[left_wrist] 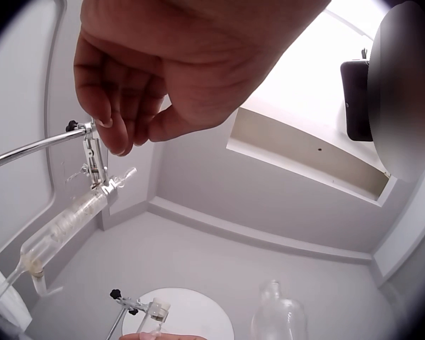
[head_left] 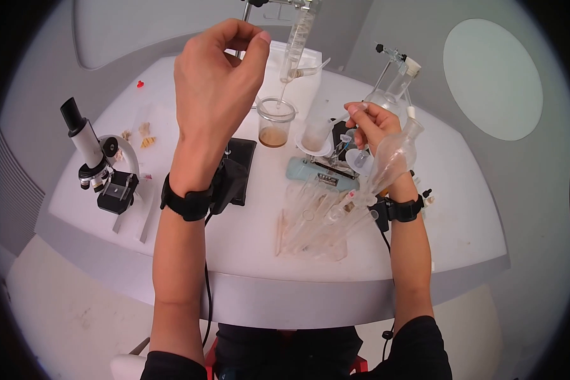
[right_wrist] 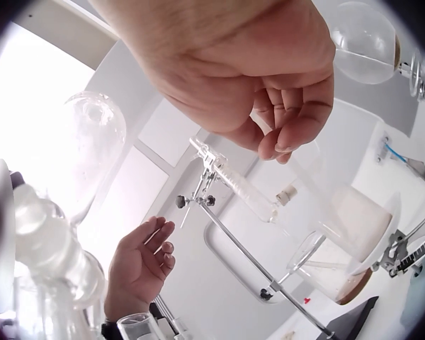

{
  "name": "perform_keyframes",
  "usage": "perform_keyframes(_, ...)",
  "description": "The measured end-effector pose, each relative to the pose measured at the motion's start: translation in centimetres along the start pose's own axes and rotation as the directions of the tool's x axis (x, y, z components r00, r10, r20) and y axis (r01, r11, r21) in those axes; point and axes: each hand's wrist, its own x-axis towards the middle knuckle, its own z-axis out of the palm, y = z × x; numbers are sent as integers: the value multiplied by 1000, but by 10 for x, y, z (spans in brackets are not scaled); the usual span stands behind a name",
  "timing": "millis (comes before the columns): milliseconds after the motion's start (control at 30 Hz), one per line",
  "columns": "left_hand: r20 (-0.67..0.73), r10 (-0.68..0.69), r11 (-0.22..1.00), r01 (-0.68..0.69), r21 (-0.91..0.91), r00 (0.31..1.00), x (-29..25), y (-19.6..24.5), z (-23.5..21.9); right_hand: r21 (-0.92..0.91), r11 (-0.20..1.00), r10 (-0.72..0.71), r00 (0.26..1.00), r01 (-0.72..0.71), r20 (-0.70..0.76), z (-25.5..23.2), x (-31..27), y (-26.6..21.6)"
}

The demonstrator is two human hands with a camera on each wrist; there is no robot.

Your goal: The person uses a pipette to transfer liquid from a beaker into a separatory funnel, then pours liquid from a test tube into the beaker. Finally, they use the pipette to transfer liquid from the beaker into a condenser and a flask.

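Note:
My right hand [head_left: 377, 123] pinches a thin pale rod [head_left: 340, 118] between thumb and fingertips. The rod slants towards a small beaker [head_left: 316, 134] with whitish contents, which stands on a white pan of the balance [head_left: 320, 174]. In the right wrist view this beaker [right_wrist: 358, 219] lies just below my fingertips. My left hand [head_left: 218, 82] is raised at the left of the glass condenser [head_left: 296, 47], its fingers loosely bent with nothing visible in them. A glass jar [head_left: 275, 117] holding brown liquid stands between the two hands.
A microscope [head_left: 104, 158] stands on the left. Several clear glass tubes [head_left: 313, 221] sit in a rack at the front, with a bulbed glass vessel [head_left: 396, 155] by my right wrist. A stand base [head_left: 240, 171] and a clamped flask [head_left: 396, 88] are farther off.

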Motion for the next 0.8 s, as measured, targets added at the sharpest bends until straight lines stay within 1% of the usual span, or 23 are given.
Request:
perform_keyframes(133, 31, -24, 1000, 24, 10, 999, -1, -1, 4, 20, 1000, 4, 1000, -4, 2, 3, -1, 7)
perform_keyframes(200, 5, 35, 999, -35, 17, 999, -2, -3, 8, 23, 1000, 3, 1000, -3, -6, 2, -1, 12)
perform_keyframes(233, 7, 31, 999, -32, 24, 999, -2, -4, 9, 22, 1000, 1, 1000, -1, -1, 2, -1, 14)
perform_keyframes(300, 71, 24, 998, -28, 54, 997, -4, -4, 10, 25, 1000, 8, 1000, -8, 0, 1, -3, 17)
perform_keyframes(400, 94, -9, 1000, 6, 29, 996, -7, 3, 14, 23, 1000, 0, 999, 1, -38, -1, -3, 14)
perform_keyframes(500, 94, 0, 999, -5, 49, 996, -8, 4, 16, 51, 999, 0, 999, 2, -49, -1, -3, 14)
perform_keyframes(733, 94, 13, 999, -17, 47, 996, -8, 2, 16, 24, 1000, -21, 1000, 21, -12, 5, -5, 17)
perform_keyframes(800, 93, 12, 997, -19, 76, 996, -8, 5, 16, 13, 1000, -20, 1000, 20, -11, 5, -6, 17)
